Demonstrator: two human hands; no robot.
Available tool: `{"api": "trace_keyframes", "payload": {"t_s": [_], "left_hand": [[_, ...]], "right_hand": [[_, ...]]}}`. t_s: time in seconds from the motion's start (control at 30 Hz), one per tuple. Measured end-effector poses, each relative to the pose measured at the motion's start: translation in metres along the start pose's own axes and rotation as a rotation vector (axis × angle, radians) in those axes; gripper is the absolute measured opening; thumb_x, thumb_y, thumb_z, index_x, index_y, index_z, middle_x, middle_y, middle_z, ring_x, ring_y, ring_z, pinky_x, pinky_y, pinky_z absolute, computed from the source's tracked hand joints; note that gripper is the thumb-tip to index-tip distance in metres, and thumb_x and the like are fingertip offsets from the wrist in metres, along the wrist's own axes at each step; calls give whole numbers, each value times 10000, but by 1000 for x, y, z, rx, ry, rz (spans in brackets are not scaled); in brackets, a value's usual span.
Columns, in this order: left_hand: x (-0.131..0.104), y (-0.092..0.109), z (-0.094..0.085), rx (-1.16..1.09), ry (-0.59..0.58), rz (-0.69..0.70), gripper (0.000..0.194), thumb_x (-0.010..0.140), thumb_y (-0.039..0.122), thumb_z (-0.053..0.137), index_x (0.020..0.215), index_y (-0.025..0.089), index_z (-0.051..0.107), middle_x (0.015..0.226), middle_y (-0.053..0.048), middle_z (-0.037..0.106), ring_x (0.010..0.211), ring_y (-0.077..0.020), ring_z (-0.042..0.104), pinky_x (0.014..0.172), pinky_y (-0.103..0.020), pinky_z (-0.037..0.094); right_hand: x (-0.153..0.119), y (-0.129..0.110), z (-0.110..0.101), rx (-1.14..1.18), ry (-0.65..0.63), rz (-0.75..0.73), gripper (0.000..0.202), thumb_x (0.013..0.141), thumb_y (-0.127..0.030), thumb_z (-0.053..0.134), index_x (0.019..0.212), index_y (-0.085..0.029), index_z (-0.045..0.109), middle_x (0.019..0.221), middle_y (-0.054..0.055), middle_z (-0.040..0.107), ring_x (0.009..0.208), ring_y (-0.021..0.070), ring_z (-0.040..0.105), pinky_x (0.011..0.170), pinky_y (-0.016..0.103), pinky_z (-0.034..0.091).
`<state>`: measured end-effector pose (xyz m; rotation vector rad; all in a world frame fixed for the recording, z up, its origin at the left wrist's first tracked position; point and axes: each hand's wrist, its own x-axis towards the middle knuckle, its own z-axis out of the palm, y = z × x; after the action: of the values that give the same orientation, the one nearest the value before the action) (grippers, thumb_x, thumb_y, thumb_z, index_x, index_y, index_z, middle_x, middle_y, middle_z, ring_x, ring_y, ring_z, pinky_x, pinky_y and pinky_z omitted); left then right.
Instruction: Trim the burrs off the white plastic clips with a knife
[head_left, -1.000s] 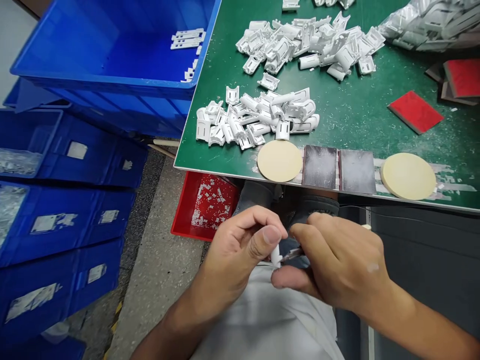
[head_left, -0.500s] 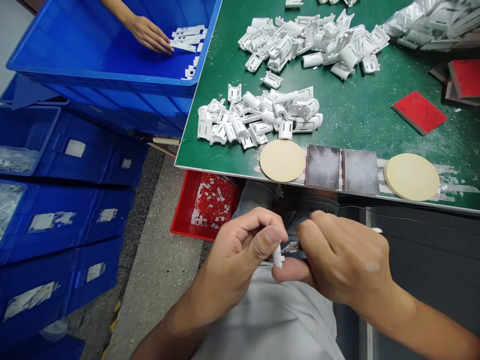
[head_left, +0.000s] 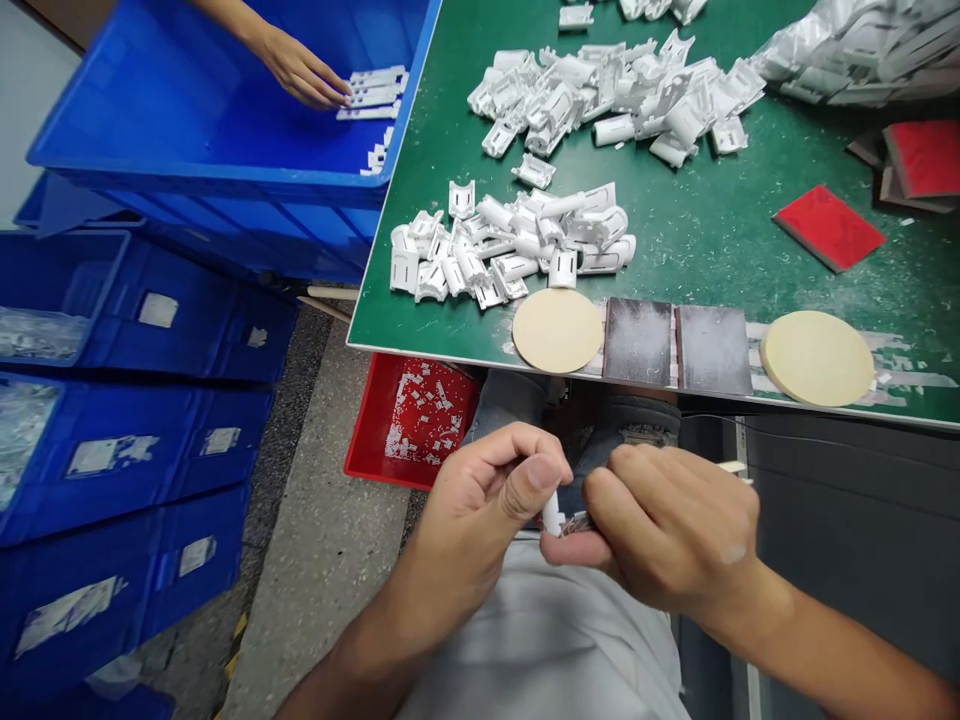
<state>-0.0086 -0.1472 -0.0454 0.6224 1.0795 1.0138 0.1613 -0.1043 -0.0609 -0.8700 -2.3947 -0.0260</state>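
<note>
Held a small white plastic part (head_left: 553, 514) in the nearly closed left hand (head_left: 480, 505), pinched between thumb and bent fingers, low down near the front edge of a green table (head_left: 712, 215). Gripped a thin metal blade (head_left: 579, 521) in the right hand (head_left: 671, 520), curled into a loose fist with the thumb stretched out under the part's lower end. Had the blade's tip right by that end; could not tell touching from just beside. Could not see the rest of the tool inside the fist.

Saw on the table a near heap (head_left: 517, 240) of similar white parts at the left, a far heap (head_left: 622, 95) behind it, and a single loose piece (head_left: 534, 171) between. Saw along the front edge a cream disc (head_left: 557, 330), two dark dusty blocks (head_left: 637, 340) and a second cream disc (head_left: 817, 358). Noticed a red-topped pad (head_left: 829, 227) toward the right, near a stack of similar pads (head_left: 926, 157), and a clear plastic bag (head_left: 877, 50) beyond.

Had a red bin (head_left: 382, 473) of white scraps (head_left: 394, 440) below the table's left corner. Saw, at the upper left, another person's hand (head_left: 307, 70) at the ends of flat white strips (head_left: 371, 95) inside a blue bin (head_left: 225, 172), and stacked blue crates (head_left: 112, 420) below.
</note>
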Motion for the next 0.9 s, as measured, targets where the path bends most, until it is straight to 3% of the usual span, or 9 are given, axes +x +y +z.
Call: {"api": "trace_keyframes", "payload": {"t_s": [0.13, 0.23, 0.33, 0.37, 0.47, 0.6, 0.67, 0.77, 0.9], "left_hand": [[6, 18, -3, 178, 106, 99, 187, 924, 398, 673, 956, 215, 697, 876, -3, 638, 725, -110, 543, 660, -223, 428], [35, 55, 0, 555, 300, 416, 247, 894, 372, 715, 1101, 240, 686, 997, -23, 710, 829, -153, 626, 752, -258, 480], [86, 95, 10, 1079, 290, 756, 223, 933, 360, 659, 1082, 202, 707, 1055, -58, 736, 965, -204, 631, 872, -313, 465], [105, 105, 13, 1252, 221, 773, 222, 949, 335, 635, 1104, 193, 706, 1069, -67, 743, 997, -216, 629, 892, -327, 459], [156, 121, 18, 1415, 116, 731, 156, 917, 296, 668, 990, 184, 750, 990, -82, 765, 978, -248, 647, 871, -350, 469], [194, 128, 8, 1459, 232, 688, 273, 1009, 326, 503, 1035, 156, 716, 1075, -116, 724, 1016, -253, 644, 906, -418, 483], [205, 131, -1, 1469, 296, 659, 243, 994, 325, 543, 1097, 151, 678, 1143, -107, 688, 1071, -255, 631, 948, -472, 486], [216, 137, -12, 1451, 293, 615, 227, 934, 324, 652, 1080, 151, 668, 1155, -80, 672, 1065, -246, 638, 940, -487, 512], [200, 144, -14, 1311, 314, 672, 63, 885, 202, 676, 921, 151, 682, 1091, -87, 664, 1098, -256, 603, 993, -453, 463]], "right_hand": [[-17, -5, 12, 292, 35, 57, 572, 1034, -556, 300, 599, -219, 456, 534, -16, 400, 524, 147, 329, 546, 356, 188], [-28, -9, 21, 527, -20, 242, 590, 1023, -610, 259, 660, -208, 493, 572, -21, 472, 520, 125, 428, 529, 317, 243], [-32, -10, 21, 561, -16, 306, 566, 1029, -596, 262, 719, -201, 523, 607, -25, 517, 514, 105, 491, 515, 269, 308], [-33, -9, 18, 575, -17, 323, 553, 1027, -592, 278, 730, -200, 530, 613, -26, 523, 513, 102, 500, 511, 258, 323], [-36, -6, 10, 632, -19, 369, 536, 1021, -589, 297, 749, -201, 549, 616, -28, 530, 514, 100, 515, 505, 239, 354], [-45, 4, 2, 732, -16, 461, 487, 1015, -548, 351, 725, -207, 541, 615, -29, 521, 521, 103, 508, 501, 234, 354], [-49, 8, 1, 792, -14, 516, 472, 1005, -540, 380, 706, -208, 533, 607, -30, 505, 526, 108, 499, 502, 239, 344], [-49, 9, 0, 829, -20, 536, 475, 999, -543, 389, 700, -206, 539, 605, -28, 504, 535, 113, 506, 509, 242, 351], [-43, 7, 1, 856, 2, 535, 478, 987, -548, 409, 683, -207, 551, 587, -25, 515, 526, 116, 515, 501, 241, 361]]}}
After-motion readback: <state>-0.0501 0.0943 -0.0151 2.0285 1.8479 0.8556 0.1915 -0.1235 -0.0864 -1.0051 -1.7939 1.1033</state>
